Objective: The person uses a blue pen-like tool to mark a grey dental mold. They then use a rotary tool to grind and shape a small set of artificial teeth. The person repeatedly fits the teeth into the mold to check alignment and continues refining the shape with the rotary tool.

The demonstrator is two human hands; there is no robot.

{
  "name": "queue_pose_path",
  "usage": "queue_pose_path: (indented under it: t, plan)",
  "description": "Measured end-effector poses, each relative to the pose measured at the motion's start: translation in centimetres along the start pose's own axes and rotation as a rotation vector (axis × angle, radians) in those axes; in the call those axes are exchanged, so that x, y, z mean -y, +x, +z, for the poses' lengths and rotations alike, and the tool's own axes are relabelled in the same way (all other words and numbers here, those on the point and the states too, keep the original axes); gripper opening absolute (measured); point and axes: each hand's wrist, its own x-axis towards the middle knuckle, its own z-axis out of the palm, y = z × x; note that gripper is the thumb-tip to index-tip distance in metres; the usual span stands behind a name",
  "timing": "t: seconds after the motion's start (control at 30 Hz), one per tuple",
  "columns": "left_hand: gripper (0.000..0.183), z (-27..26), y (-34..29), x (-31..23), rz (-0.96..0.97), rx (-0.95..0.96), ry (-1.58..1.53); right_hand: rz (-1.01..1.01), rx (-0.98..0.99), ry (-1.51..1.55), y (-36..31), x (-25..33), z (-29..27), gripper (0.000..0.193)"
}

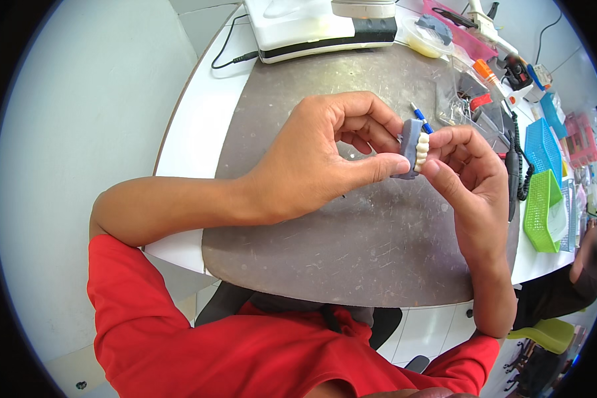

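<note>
Between thumb and fingers, my left hand [328, 149] grips a grey dental model [410, 142], held up over the worktable. A cream-coloured row of false teeth [422, 151] sits against the model's right side. My right hand [467, 169] pinches that row with thumb and index finger, its other fingers curled behind. Both hands meet right of the table's middle. Whether the teeth are fully seated on the model cannot be made out. Just beyond my fingers lies a blue pen-like tool [421, 118].
A white machine [305, 30] with a cable stands at the far edge. To the right are a clear box of small tools [454, 99], a dark handpiece with coiled cord [513, 166], a blue basket [542, 151] and a green basket [540, 212]. Another person [587, 262] is at far right.
</note>
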Motion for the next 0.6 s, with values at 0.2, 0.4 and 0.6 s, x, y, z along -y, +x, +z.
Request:
queue_pose_path:
  t: [0.2,0.4,0.6]
  plan:
    - [0.027,-0.03,-0.06,0.12,0.052,0.003,0.046,-0.070,-0.001,-0.088,-0.16,0.05,0.20,0.022]
    - [0.036,-0.01,-0.21,-0.30,0.018,-0.008,0.021,0.002,0.004,-0.019,-0.07,0.11,-0.18,0.025]
    - [0.043,0.00,-0.16,-0.16,0.056,-0.017,-0.006,0.012,-0.013,0.027,-0.17,0.18,0.31,0.030]
